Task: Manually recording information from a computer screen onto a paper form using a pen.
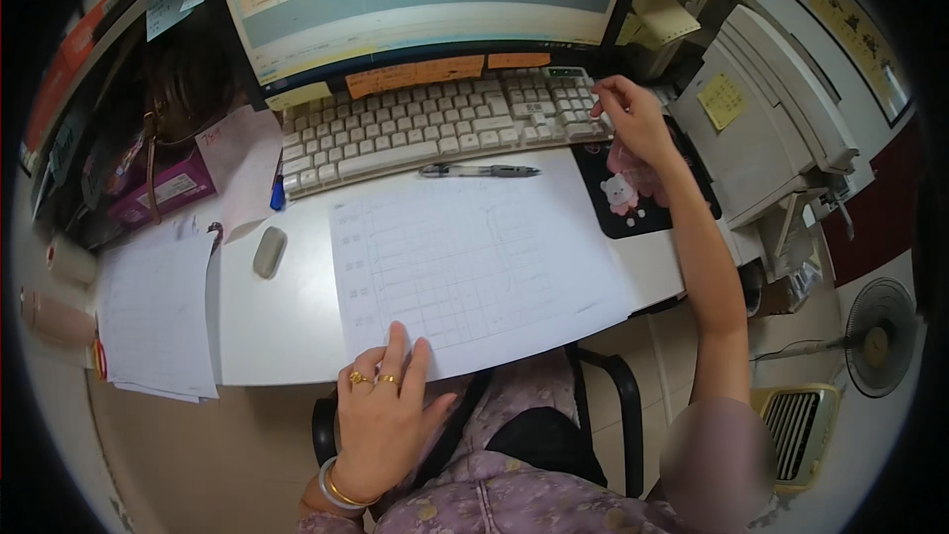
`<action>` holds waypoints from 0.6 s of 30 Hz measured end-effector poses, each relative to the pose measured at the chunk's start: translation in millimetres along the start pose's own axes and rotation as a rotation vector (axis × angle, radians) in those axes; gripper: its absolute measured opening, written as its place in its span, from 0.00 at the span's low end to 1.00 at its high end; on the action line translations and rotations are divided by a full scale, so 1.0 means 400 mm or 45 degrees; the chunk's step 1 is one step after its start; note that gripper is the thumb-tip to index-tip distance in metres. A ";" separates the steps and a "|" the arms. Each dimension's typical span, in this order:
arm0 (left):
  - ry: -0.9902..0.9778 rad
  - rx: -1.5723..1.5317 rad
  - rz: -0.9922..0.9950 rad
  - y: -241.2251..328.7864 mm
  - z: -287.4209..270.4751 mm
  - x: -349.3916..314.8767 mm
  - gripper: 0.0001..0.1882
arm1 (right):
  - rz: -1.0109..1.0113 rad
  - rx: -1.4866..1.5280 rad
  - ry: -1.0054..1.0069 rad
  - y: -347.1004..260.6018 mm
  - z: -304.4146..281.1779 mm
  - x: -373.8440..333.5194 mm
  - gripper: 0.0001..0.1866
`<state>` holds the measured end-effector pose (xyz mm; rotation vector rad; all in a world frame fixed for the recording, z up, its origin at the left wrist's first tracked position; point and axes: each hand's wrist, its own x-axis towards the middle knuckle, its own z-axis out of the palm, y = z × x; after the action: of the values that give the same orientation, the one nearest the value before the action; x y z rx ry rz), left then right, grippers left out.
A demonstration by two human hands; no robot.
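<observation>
- The fingers (396, 338) of the left hand (384, 425) are extended and slightly parted, laid at the near edge of the white sheet (465, 282); nothing is gripped.
- The fingers of the right hand (633, 119) are loosely curled at the pale plastic keyboard's (415, 131) number pad, empty; whether keys are pressed cannot be told.
- The right forearm (700, 247) is stretched forward.
- The sheet, faintly ruled, is spread flat on the smooth surface (247, 326).

Cream keyboard (405, 129), white gridded sheet (465, 277) — black mousepad (647, 222), pink-and-white cartoon print (621, 194).
</observation>
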<state>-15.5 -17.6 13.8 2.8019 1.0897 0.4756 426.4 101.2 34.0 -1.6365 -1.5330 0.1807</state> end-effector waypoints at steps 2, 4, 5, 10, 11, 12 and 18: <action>-0.021 -0.004 -0.004 -0.002 -0.004 0.002 0.33 | -0.045 0.006 0.056 0.036 0.004 -0.035 0.10; -0.021 -0.002 -0.011 0.000 -0.005 0.003 0.33 | -0.089 0.063 0.109 0.022 0.023 -0.056 0.09; -0.024 0.000 -0.016 0.002 -0.004 0.003 0.33 | -0.161 -0.034 0.084 0.014 0.022 -0.059 0.10; 0.008 0.014 0.001 0.000 0.007 0.007 0.32 | -0.312 -0.227 -0.016 -0.012 0.041 -0.061 0.12; 0.015 0.003 -0.003 0.000 0.008 0.007 0.32 | -0.309 -0.222 -0.013 -0.012 0.036 -0.063 0.12; 0.010 0.009 -0.008 0.001 0.007 0.006 0.32 | -0.316 -0.258 0.013 -0.017 0.026 -0.064 0.10; 0.002 0.029 -0.045 0.005 0.000 0.009 0.34 | -0.324 -0.229 0.144 -0.007 0.022 -0.060 0.08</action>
<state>-11.7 -16.5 14.9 2.7969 1.1495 0.4645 413.0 84.2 19.9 -1.5406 -1.6914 -0.1888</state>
